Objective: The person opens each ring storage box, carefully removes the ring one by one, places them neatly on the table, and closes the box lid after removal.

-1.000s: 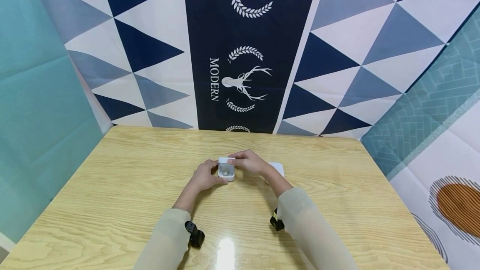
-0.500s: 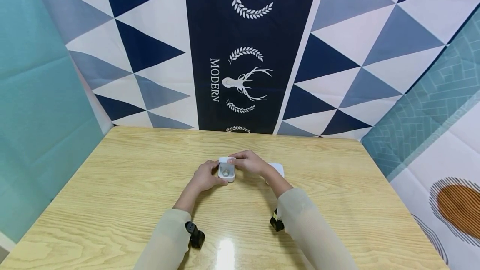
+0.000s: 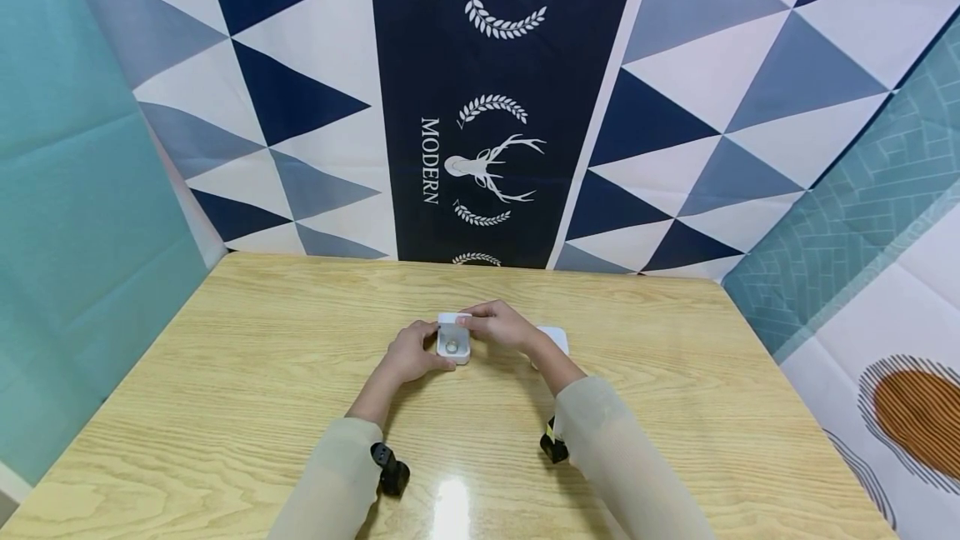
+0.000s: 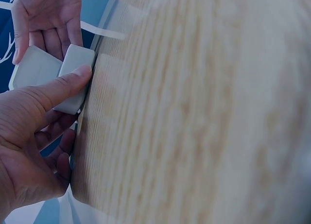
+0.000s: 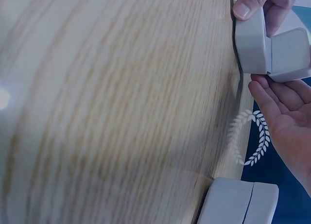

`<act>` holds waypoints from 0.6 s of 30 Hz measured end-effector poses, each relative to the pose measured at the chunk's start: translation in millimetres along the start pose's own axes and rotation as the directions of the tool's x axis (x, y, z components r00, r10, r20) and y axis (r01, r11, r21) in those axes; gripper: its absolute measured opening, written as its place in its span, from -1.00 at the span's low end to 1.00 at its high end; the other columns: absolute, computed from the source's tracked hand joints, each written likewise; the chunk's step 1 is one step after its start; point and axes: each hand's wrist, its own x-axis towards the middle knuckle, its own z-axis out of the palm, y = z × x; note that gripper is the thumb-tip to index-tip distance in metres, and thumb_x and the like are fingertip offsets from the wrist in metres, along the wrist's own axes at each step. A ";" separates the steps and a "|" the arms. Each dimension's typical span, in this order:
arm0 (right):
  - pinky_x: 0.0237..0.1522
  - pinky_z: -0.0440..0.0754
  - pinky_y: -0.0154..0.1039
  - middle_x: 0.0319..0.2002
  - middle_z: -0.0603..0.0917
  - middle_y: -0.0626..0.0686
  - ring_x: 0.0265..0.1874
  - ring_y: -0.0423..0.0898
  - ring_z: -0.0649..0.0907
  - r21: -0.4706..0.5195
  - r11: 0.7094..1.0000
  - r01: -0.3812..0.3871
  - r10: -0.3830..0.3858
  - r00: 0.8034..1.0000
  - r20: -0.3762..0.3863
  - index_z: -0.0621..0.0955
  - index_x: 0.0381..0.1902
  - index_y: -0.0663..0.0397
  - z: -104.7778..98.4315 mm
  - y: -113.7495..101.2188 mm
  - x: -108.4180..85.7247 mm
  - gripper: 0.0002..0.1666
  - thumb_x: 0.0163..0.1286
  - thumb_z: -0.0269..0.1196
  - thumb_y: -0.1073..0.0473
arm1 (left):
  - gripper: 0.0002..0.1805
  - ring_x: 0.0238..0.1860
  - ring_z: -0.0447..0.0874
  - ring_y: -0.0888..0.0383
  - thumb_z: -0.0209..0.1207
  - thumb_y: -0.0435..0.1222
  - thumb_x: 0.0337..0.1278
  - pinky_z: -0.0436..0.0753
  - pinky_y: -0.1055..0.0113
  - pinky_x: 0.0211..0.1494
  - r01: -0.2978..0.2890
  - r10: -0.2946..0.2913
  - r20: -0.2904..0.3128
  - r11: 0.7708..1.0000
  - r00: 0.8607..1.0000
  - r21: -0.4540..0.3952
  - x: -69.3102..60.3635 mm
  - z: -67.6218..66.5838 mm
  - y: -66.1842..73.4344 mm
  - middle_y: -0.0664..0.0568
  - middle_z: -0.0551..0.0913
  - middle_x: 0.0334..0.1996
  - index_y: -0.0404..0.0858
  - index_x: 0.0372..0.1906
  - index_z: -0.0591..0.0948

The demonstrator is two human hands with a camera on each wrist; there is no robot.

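Observation:
A small white ring box [image 3: 453, 356] stands with its lid up near the middle of the table. Inside it sits a ring [image 3: 452, 347], pale gold in tone. My left hand [image 3: 408, 352] grips the lower part from the left, the thumb across its front, as the left wrist view shows on the box base [image 4: 77, 56]. From the right, my right hand [image 3: 501, 327] holds the raised lid [image 3: 448, 318] between thumb and fingers. In the right wrist view the pale inside of the lid [image 5: 290, 51] shows beside the right fingers.
A second white box [image 3: 553, 335], its lid down, lies on the wooden table [image 3: 300, 340] and is partly hidden by the right forearm. Patterned cloth [image 3: 480, 107] hangs behind the table's far edge.
Both hands stay in place on the ring box. The lid appears to tilt back very slightly more.

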 end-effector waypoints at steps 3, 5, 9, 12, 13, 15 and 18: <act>0.15 0.51 -0.13 0.18 0.53 0.21 0.15 0.07 0.55 0.034 0.999 -0.012 0.011 1.000 0.010 0.52 0.15 0.25 0.0 -1.4 -0.3 -0.51 0.40 0.10 0.04 | -0.19 0.18 0.45 -0.09 0.46 -0.17 -0.22 0.38 0.00 0.26 0.001 -0.001 0.003 1.000 1.000 0.003 0.1 -0.1 0.1 -0.16 0.54 0.08 -0.39 0.22 0.44; 0.15 0.52 -0.12 0.21 0.50 0.22 0.15 0.09 0.54 0.052 0.999 -0.018 0.017 1.000 0.016 0.51 0.16 0.27 -0.1 -1.9 -0.5 -0.50 0.40 0.10 0.05 | -0.19 0.17 0.45 -0.08 0.46 -0.17 -0.22 0.38 0.00 0.26 0.002 -0.002 0.003 1.000 1.000 0.003 0.1 -0.2 0.4 -0.15 0.54 0.07 -0.38 0.22 0.44; 0.14 0.52 -0.13 0.20 0.51 0.22 0.14 0.10 0.56 0.062 0.998 -0.030 0.029 0.999 0.014 0.51 0.16 0.28 -0.1 -2.0 0.1 -0.50 0.40 0.10 0.05 | -0.20 0.16 0.46 -0.07 0.46 -0.17 -0.22 0.39 0.01 0.26 0.001 -0.001 0.002 1.000 1.000 0.001 0.2 -0.5 0.7 -0.14 0.55 0.06 -0.37 0.22 0.45; 0.13 0.53 -0.14 0.17 0.54 0.22 0.12 0.08 0.57 0.058 0.998 -0.033 0.032 0.999 0.008 0.51 0.15 0.27 0.1 -1.4 0.4 -0.50 0.41 0.09 0.03 | -0.20 0.15 0.47 -0.07 0.46 -0.17 -0.22 0.39 0.00 0.25 -0.002 0.002 0.001 1.000 1.000 0.001 0.1 -0.4 0.8 -0.14 0.55 0.06 -0.36 0.22 0.45; 0.12 0.53 -0.14 0.16 0.55 0.22 0.12 0.07 0.58 0.056 0.998 -0.031 0.031 1.000 0.006 0.51 0.15 0.28 0.2 -1.1 0.6 -0.49 0.41 0.09 0.03 | -0.20 0.15 0.46 -0.07 0.46 -0.17 -0.23 0.39 0.00 0.25 0.000 0.000 0.000 1.000 1.000 0.000 0.1 -0.4 0.8 -0.14 0.55 0.06 -0.36 0.22 0.45; 0.12 0.54 -0.15 0.15 0.55 0.22 0.11 0.07 0.58 0.055 0.998 -0.028 0.027 1.000 0.003 0.52 0.15 0.28 0.3 -0.4 0.8 -0.49 0.41 0.09 0.02 | -0.20 0.16 0.46 -0.07 0.46 -0.17 -0.23 0.38 0.00 0.26 0.003 -0.003 -0.001 1.000 1.000 -0.002 0.1 -0.2 0.6 -0.14 0.55 0.07 -0.35 0.22 0.45; 0.11 0.54 -0.15 0.15 0.55 0.23 0.11 0.07 0.58 0.069 0.997 -0.027 0.027 1.000 0.005 0.52 0.14 0.29 0.6 0.8 1.7 -0.49 0.41 0.09 0.03 | -0.21 0.18 0.45 -0.08 0.46 -0.17 -0.24 0.37 -0.01 0.26 0.009 -0.009 -0.002 1.000 1.000 -0.008 0.3 0.2 0.2 -0.13 0.54 0.08 -0.35 0.21 0.46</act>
